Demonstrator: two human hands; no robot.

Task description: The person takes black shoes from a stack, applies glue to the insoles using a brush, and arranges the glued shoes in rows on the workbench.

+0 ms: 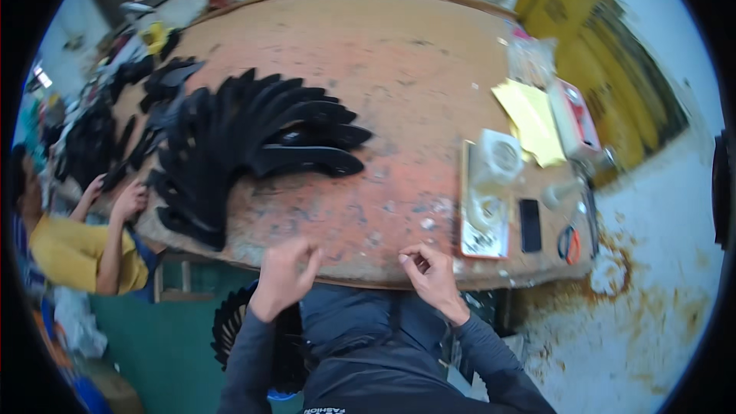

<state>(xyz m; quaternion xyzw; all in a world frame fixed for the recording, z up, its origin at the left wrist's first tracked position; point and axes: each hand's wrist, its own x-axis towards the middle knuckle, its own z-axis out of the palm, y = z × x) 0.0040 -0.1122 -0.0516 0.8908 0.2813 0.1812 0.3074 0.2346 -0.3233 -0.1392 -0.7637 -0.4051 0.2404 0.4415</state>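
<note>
My left hand [287, 277] is over the table's near edge, smeared by motion. Its fingers look bent, but what they do is unclear. To the right, my right hand [431, 274] hovers at the same edge with its fingers curled and thumb near the forefinger. Anything in that pinch is too small to make out. Closest to my left hand is a large fan of overlapping black curved flat pieces [230, 134], spread over the left half of the worn wooden table [414, 100]. Neither hand touches the fan.
At right are an open box [465, 215] with a clear container [497, 159], a black phone [530, 225], orange-handled scissors [569, 245] and yellow paper [530, 119]. A co-worker in a yellow shirt [80, 253] handles black pieces at left. More black pieces [230, 326] stand below the table.
</note>
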